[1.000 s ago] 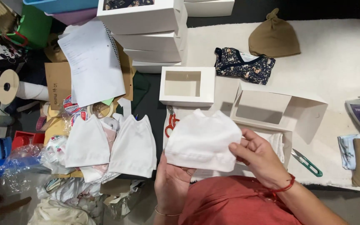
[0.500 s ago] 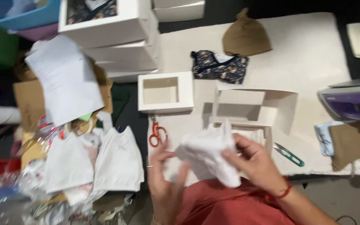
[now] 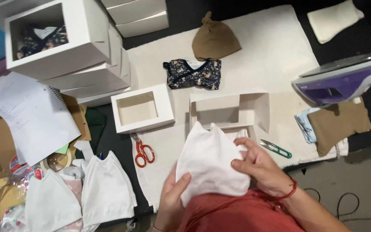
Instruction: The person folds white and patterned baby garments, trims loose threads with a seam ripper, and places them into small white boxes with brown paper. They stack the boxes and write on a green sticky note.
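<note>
I hold a white fabric piece (image 3: 211, 163) in front of my body, above the near edge of the cream work mat (image 3: 275, 51). My left hand (image 3: 172, 199) grips its lower left edge with the thumb on top. My right hand (image 3: 260, 167) pinches its right side; a red string bracelet is on that wrist. Just beyond the fabric lies an open white box (image 3: 228, 111) with a window. Red-handled scissors (image 3: 143, 150) lie left of the fabric, and green thread snips (image 3: 275, 148) lie right of my right hand.
A small white window box (image 3: 141, 108) sits left of the open one. A dark patterned garment (image 3: 194, 74) and a brown knotted hat (image 3: 214, 39) lie farther back. A purple iron (image 3: 338, 79) stands at right. Stacked white boxes (image 3: 61, 43), papers and white fabric pieces (image 3: 104, 193) crowd the left.
The view has shifted left and closer. The white fabric, crumpled half a second ago, is now spread flatter between both hands.
</note>
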